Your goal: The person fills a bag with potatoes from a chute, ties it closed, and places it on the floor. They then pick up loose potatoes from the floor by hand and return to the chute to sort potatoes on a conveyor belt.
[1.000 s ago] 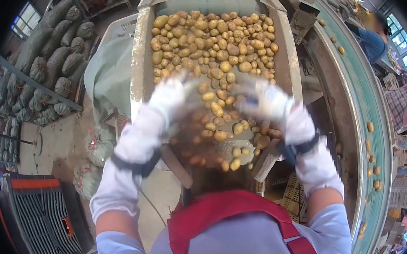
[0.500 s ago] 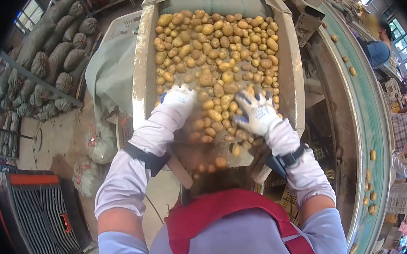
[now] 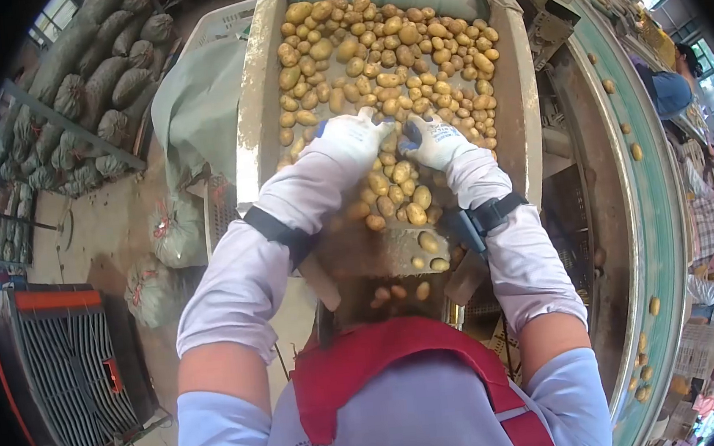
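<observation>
Many potatoes (image 3: 410, 57) lie spread in a metal chute (image 3: 250, 105) in front of me, and some sit on its narrow lower end. My left hand (image 3: 358, 138), in a white and blue glove, rests among them near the middle, fingers pointing inward. Close beside it on the right, my right hand (image 3: 433, 141) wears a matching glove, its fingers bent toward the left hand. What the fingertips touch is partly hidden. Between and below the hands runs a narrow band of potatoes (image 3: 396, 181).
A green conveyor belt (image 3: 659, 230) carrying potatoes runs along the right. Full sacks (image 3: 104, 101) are stacked at the upper left, above a slatted machine (image 3: 77, 375). People are at the far right, one in a blue top (image 3: 670, 94).
Both hands have moved up the chute and closer together. Several potatoes have shifted, and fewer lie around the lower end of the chute.
</observation>
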`<state>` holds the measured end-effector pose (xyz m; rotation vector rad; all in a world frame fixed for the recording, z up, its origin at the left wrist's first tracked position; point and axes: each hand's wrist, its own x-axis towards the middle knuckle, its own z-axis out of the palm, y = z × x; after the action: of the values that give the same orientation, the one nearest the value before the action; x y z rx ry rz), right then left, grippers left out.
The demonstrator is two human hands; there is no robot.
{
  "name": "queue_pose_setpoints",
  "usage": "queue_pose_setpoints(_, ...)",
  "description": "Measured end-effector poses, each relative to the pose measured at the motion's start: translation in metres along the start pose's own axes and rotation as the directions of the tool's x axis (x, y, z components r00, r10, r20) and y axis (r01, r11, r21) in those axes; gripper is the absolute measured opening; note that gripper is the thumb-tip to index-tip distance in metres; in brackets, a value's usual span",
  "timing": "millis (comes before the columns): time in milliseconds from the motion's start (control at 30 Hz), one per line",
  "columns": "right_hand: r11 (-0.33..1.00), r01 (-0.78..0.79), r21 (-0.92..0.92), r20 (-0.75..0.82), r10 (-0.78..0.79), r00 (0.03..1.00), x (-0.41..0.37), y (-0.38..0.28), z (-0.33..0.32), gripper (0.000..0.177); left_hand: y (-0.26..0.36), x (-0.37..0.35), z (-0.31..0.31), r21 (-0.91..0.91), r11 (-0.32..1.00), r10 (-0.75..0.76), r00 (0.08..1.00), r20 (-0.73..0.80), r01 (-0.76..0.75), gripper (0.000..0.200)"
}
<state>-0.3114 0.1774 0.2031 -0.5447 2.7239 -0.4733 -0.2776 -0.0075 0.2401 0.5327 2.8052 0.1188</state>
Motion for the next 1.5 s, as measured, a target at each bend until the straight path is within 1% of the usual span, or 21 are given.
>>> queue_pose_setpoints(133, 0.979, 0.028, 0.202, 0.001, -0.029, 1.0, -0.017, 0.026, 0.004, 0.054, 0.0, -0.004, 0.01, 0.075, 0.997, -0.002, 1.0, -0.022, 0.003, 0.057)
queue_pose_setpoints(200, 0.685, -0.266, 0.678, 0.245, 0.131, 0.961, -0.036, 0.024, -0.01, 0.037, -0.01, -0.015, 0.013, -0.09, 0.993, -0.083, 0.997, 0.003, 0.082, 0.051)
queue_pose_setpoints(267, 0.815, -0.152, 0.559, 0.036, 0.159, 0.987, -0.055, 0.016, -0.031, 0.028, -0.028, -0.024, 0.018, -0.133, 0.989, -0.082, 0.993, -0.08, 0.071, 0.046)
queue_pose_setpoints(367, 0.912, 0.388, 0.132, -0.289, -0.339, 0.895, -0.064, 0.013, -0.013, 0.029, -0.041, -0.036, 0.015, -0.936, 0.33, -0.218, 0.975, 0.05, 0.122, 0.037)
queue_pose_setpoints(400, 0.896, 0.444, 0.001, -0.188, -0.436, 0.88, -0.067, -0.001, -0.006, 0.037, -0.038, -0.041, 0.008, -0.935, 0.331, -0.211, 0.976, 0.059, 0.128, 0.037)
queue_pose_setpoints(467, 0.897, 0.299, -0.324, -0.023, -0.324, 0.946, -0.07, -0.027, 0.016, 0.04, -0.03, -0.052, -0.006, -0.927, -0.368, -0.09, 0.99, 0.107, 0.067, 0.034)
queue_pose_setpoints(500, 0.9, 0.294, -0.323, -0.026, -0.319, 0.948, -0.067, -0.031, 0.015, 0.04, -0.032, -0.048, 0.0, -0.928, -0.366, -0.085, 0.991, 0.108, 0.07, 0.034)
queue_pose_setpoints(533, 0.913, 0.229, -0.337, 0.019, -0.236, 0.971, -0.061, -0.034, 0.01, 0.042, -0.036, -0.04, 0.01, -0.873, 0.337, -0.081, 0.913, -0.401, -0.353, 0.035)
queue_pose_setpoints(567, 0.922, 0.163, -0.35, 0.067, -0.149, 0.987, -0.057, -0.035, 0.008, 0.044, -0.039, -0.035, 0.022, -0.23, 0.806, 0.25, 0.665, -0.703, -0.546, 0.037)
queue_pose_setpoints(600, 0.924, 0.157, -0.348, 0.058, -0.146, 0.988, -0.056, -0.029, 0.007, 0.044, -0.037, -0.033, 0.028, -0.223, 0.804, 0.259, 0.662, -0.703, -0.551, 0.037)
queue_pose_setpoints(667, 0.968, 0.151, 0.2, 0.037, -0.162, 0.986, -0.055, -0.005, 0.003, 0.044, -0.026, -0.029, 0.031, -0.942, 0.069, -0.165, 0.928, -0.335, -0.328, 0.041)
queue_pose_setpoints(700, 0.662, -0.067, 0.746, 0.13, -0.047, 0.99, -0.063, 0.007, 0.002, 0.041, -0.006, -0.045, -0.002, -0.826, -0.548, -0.123, 0.989, -0.077, -0.132, 0.046)
queue_pose_setpoints(800, -0.475, 0.05, 0.879, -0.115, -0.11, 0.987, -0.096, 0.005, 0.007, 0.032, 0.043, -0.043, -0.028, -0.924, -0.308, -0.324, 0.938, -0.122, -0.226, 0.044)
queue_pose_setpoints(867, -0.723, 0.074, 0.687, -0.172, -0.063, 0.983, -0.115, -0.015, 0.006, 0.034, 0.072, -0.023, 0.0, -0.86, 0.295, -0.253, 0.834, -0.491, -0.417, 0.044)
queue_pose_setpoints(933, -0.923, 0.146, 0.356, -0.279, 0.044, 0.959, -0.116, -0.006, 0.023, 0.04, 0.109, -0.029, -0.005, -0.271, 0.749, 0.273, 0.654, -0.705, -0.605, 0.045)
queue_pose_setpoints(1067, -0.941, 0.152, 0.303, -0.297, 0.058, 0.953, -0.162, 0.036, 0.009, 0.046, 0.116, -0.03, -0.023, -0.42, 0.567, 0.3, 0.653, -0.696, -0.709, 0.045)
queue_pose_setpoints(1133, -0.911, 0.327, 0.251, -0.3, 0.248, 0.921, -0.203, 0.059, -0.032, 0.044, 0.082, -0.029, -0.029, -0.65, 0.563, 0.136, 0.833, -0.537, -0.511, 0.038)
queue_pose_setpoints(1233, -0.819, 0.537, 0.204, -0.521, 0.374, 0.768, -0.274, 0.119, -0.085, 0.05, 0.063, -0.033, 0.015, -0.38, 0.879, 0.204, 0.948, -0.245, -0.287, 0.034)
queue_pose_setpoints(1333, -0.044, 0.902, 0.429, -0.572, 0.76, 0.309, -0.362, 0.176, -0.131, 0.044, 0.088, -0.045, 0.048, -0.089, 0.952, 0.27, 0.942, -0.197, -0.291, 0.048)
queue_pose_setpoints(1400, 0.604, 0.555, 0.571, -0.704, 0.709, -0.047, -0.404, 0.231, -0.139, 0.043, 0.101, -0.028, 0.053, 0.133, 0.956, 0.264, 0.964, 0.006, -0.263, 0.051)
queue_pose_setpoints(1500, 0.483, -0.269, 0.833, -0.538, 0.82, -0.194, -0.424, 0.222, -0.149, 0.047, 0.119, -0.019, 0.059, 0.369, 0.878, 0.299, 0.952, 0.07, -0.303, 0.051)
